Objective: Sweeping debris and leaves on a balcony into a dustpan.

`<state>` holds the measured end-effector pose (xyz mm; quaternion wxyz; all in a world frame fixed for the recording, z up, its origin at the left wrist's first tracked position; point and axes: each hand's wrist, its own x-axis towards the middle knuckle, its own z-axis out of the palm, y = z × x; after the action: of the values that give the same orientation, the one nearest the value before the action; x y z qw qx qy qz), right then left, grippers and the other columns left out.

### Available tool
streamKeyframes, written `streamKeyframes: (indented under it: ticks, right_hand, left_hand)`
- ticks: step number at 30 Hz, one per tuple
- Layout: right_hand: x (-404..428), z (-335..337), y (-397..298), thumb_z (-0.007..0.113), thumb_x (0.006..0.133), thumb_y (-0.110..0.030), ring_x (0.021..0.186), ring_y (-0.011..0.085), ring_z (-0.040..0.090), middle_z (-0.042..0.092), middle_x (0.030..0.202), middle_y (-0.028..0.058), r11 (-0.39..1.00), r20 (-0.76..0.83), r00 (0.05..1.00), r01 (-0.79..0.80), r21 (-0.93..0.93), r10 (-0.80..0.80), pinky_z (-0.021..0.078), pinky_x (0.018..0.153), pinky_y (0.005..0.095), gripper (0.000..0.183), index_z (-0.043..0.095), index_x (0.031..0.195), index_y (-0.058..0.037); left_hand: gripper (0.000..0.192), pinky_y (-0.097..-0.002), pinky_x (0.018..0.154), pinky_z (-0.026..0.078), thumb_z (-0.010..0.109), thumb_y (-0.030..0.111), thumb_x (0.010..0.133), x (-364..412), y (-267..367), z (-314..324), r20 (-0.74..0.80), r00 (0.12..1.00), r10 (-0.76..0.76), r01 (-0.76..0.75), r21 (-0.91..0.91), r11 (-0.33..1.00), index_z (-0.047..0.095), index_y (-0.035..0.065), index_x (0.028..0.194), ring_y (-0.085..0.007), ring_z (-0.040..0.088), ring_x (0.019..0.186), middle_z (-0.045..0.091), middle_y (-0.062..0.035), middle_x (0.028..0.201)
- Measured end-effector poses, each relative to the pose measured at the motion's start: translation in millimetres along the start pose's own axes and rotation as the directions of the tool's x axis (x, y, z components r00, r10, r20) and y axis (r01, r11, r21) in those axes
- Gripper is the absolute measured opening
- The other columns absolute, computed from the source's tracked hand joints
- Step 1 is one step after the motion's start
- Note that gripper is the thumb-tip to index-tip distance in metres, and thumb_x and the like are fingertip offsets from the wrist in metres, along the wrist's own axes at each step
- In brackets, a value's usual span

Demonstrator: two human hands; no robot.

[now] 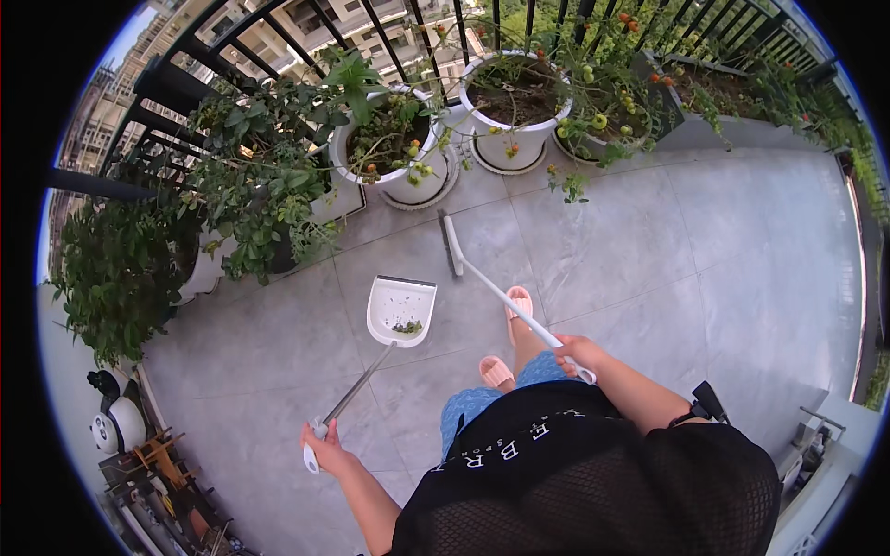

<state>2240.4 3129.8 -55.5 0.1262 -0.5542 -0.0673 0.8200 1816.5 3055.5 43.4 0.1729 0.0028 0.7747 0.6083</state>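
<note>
My left hand (325, 445) grips the end of a long-handled white dustpan (379, 306). Its pan rests on the grey tiled floor, the dark-edged lip pointing towards the plant pots. Inside lie scattered dark bits and a small clump of green plant debris (407, 327). In my right hand (578, 354) is the white handle of a broom (511, 297). The broom's head (453, 244), with dark bristles, is at the floor to the right of the dustpan and apart from it, in front of the potted plants.
White pots with tomato plants (516, 132) (417, 182) stand along the black railing (424, 42). Leafy shrubs (257, 174) crowd the left. A grey planter box (737, 128) is at the upper right. A panda figure (125, 420) and a cluttered rack (163, 479) stand lower left. My pink slippers (496, 372) are on the tiles.
</note>
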Motion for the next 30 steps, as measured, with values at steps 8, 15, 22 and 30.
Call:
streamKeyframes:
  ticks: [8,15,22,30]
  right_hand:
    - [34.6,28.2,41.5,0.043,0.080,-0.008,0.040,0.0064,0.035,0.042,0.063,0.0030,0.984,0.171,0.976,-0.153,0.089,0.136,0.0287,0.032,0.0190,0.039,0.032,0.118,-0.0122]
    - [107.5,-0.8,21.4,0.045,0.081,-0.010,0.041,0.0058,0.040,0.045,0.064,0.0068,0.912,0.199,0.955,-0.274,0.307,0.220,0.0329,0.032,0.0161,0.019,0.034,0.092,-0.0010]
    - [40.4,-182.0,23.0,0.045,0.081,-0.011,0.041,0.0062,0.040,0.045,0.061,0.0070,0.818,0.160,0.986,-0.137,0.559,0.056,0.0339,0.033,0.0158,0.017,0.033,0.086,-0.0006]
    - [-163.7,-401.5,54.7,0.050,0.076,-0.008,0.040,0.0060,0.040,0.048,0.063,0.0061,0.934,-0.304,0.952,0.132,0.333,-0.026,0.0329,0.033,0.0173,0.028,0.044,0.103,-0.0053]
  left_hand:
    - [0.039,-0.0265,0.072,0.047,0.045,0.024,0.079,-5.9,4.3,-58.5,-0.041,0.996,0.085,-0.085,0.007,0.996,0.042,0.0010,0.110,-0.0238,0.057,0.074,0.041,-0.0144,0.112]
    - [0.037,-0.0251,0.069,0.047,0.047,0.025,0.078,-31.5,-7.5,-57.2,-0.037,0.979,0.198,-0.192,0.133,0.972,0.044,0.0019,0.108,-0.0238,0.057,0.073,0.044,-0.0143,0.108]
    - [0.029,-0.0267,0.061,0.049,0.048,0.020,0.077,-79.0,-23.1,-24.4,0.008,0.974,0.226,-0.224,0.172,0.959,0.045,0.0009,0.099,-0.0241,0.056,0.070,0.046,-0.0120,0.098]
    - [0.028,-0.0269,0.056,0.046,0.050,0.022,0.071,-176.4,-38.1,21.1,-0.113,0.989,0.092,-0.094,-0.007,0.996,0.044,0.0045,0.091,-0.0275,0.058,0.070,0.046,-0.0122,0.098]
